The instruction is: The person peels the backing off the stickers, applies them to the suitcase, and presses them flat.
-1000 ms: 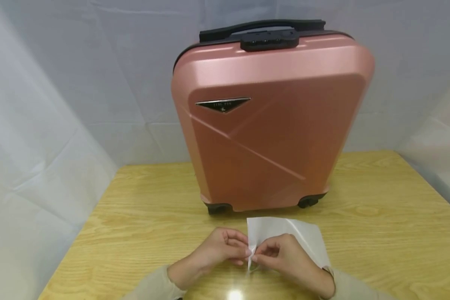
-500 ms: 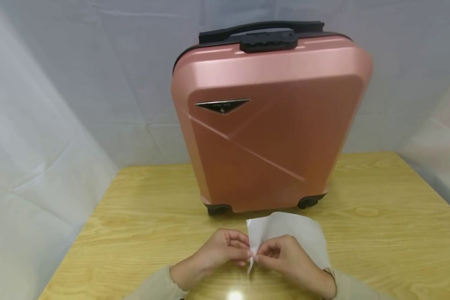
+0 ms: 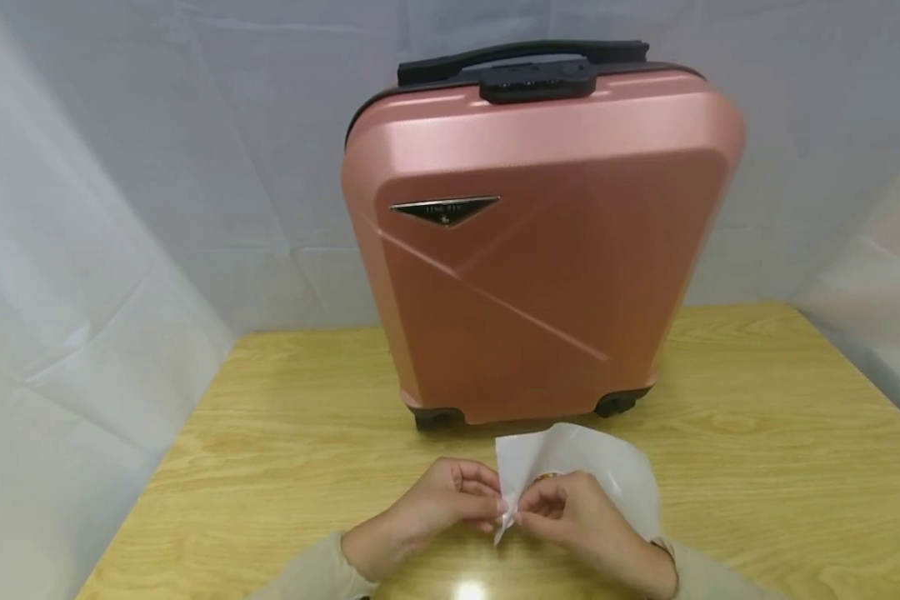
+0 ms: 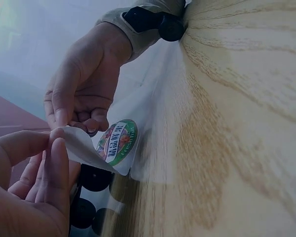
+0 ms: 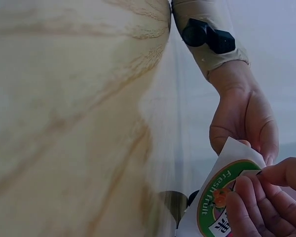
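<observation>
Picking at the edge of a white sheet (image 3: 603,454), over the tabletop (image 3: 292,433), just in front of the suitcase (image 3: 555,250), apparently working at a round sticker (image 4: 121,142). Pinching that edge tightly with left hand (image 3: 453,500) and right hand (image 3: 581,517), almost together. Probably calls next for a steady left grip, slow right peel. Barely see any sticker in the head view, behind the right hand; can't make out any lifted edge.

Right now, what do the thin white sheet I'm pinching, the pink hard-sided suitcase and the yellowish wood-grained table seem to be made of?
The thin white sheet: likely paper, perhaps coated; it curls, with a slight sheen.
The pink suitcase: probably moulded plastic, satin; its ridged face catches soft highlights.
The yellowish table: wood or printed laminate; light glints off its glossy top.
</observation>
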Action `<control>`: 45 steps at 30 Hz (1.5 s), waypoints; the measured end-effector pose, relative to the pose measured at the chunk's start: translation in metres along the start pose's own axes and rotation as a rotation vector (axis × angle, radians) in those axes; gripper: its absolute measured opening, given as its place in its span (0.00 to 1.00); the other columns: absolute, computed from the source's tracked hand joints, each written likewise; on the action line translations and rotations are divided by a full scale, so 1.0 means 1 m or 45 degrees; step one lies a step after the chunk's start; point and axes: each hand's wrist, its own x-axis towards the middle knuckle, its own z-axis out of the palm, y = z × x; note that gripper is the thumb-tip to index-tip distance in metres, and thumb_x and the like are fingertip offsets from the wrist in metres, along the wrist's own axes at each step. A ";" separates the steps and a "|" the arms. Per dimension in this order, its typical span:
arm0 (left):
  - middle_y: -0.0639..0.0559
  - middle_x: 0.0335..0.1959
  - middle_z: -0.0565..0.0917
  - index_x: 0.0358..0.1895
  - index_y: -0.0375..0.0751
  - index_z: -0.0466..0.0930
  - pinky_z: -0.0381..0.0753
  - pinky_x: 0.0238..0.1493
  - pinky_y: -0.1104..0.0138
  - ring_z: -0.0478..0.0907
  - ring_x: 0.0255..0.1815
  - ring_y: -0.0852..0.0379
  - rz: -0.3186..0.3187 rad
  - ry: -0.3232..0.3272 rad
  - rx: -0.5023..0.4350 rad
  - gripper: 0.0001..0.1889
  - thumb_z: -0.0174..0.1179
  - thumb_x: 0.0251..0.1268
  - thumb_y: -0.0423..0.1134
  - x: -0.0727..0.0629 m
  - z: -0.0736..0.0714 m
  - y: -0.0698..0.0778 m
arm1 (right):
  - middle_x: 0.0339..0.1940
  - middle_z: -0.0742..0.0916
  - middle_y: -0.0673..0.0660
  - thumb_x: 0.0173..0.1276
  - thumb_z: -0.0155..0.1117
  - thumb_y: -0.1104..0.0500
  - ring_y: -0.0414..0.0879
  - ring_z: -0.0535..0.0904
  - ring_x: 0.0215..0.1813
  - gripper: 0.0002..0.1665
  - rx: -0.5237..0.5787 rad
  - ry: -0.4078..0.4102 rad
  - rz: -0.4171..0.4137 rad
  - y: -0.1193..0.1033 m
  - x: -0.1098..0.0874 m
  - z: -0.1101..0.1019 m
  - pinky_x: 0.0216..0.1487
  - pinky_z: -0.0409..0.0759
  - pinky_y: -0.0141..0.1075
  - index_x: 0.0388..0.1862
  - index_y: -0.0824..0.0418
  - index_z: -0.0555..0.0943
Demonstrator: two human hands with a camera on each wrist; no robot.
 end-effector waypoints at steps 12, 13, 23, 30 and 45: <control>0.55 0.25 0.83 0.41 0.25 0.77 0.81 0.30 0.72 0.80 0.26 0.62 0.026 0.019 -0.041 0.10 0.61 0.55 0.25 0.000 -0.003 0.001 | 0.26 0.87 0.54 0.60 0.65 0.66 0.31 0.78 0.29 0.03 0.019 -0.012 -0.026 -0.002 -0.004 -0.006 0.29 0.81 0.30 0.28 0.65 0.85; 0.55 0.25 0.83 0.42 0.25 0.77 0.80 0.30 0.72 0.80 0.26 0.62 0.031 0.018 -0.047 0.11 0.61 0.55 0.25 0.000 -0.003 0.001 | 0.27 0.87 0.55 0.60 0.65 0.67 0.31 0.78 0.29 0.03 0.027 -0.011 -0.032 -0.002 -0.004 -0.006 0.30 0.81 0.30 0.29 0.65 0.85; 0.54 0.29 0.85 0.52 0.23 0.73 0.81 0.31 0.73 0.81 0.28 0.63 0.075 0.150 -0.059 0.19 0.61 0.56 0.25 -0.001 -0.010 0.002 | 0.27 0.86 0.50 0.60 0.66 0.66 0.31 0.78 0.30 0.02 -0.019 0.031 -0.035 0.002 -0.007 -0.015 0.31 0.81 0.30 0.29 0.63 0.85; 0.55 0.28 0.84 0.52 0.20 0.72 0.81 0.31 0.73 0.80 0.27 0.64 0.087 0.202 -0.055 0.20 0.61 0.55 0.24 0.000 -0.016 0.000 | 0.29 0.87 0.53 0.62 0.65 0.64 0.33 0.80 0.31 0.03 0.005 0.004 -0.020 0.002 -0.009 -0.022 0.31 0.82 0.31 0.31 0.63 0.85; 0.56 0.29 0.84 0.52 0.16 0.70 0.82 0.36 0.71 0.80 0.29 0.65 0.118 0.228 -0.008 0.20 0.60 0.56 0.23 -0.003 -0.033 0.001 | 0.29 0.86 0.54 0.61 0.63 0.70 0.34 0.79 0.31 0.03 0.018 0.092 -0.122 0.003 -0.008 -0.032 0.31 0.82 0.31 0.31 0.65 0.82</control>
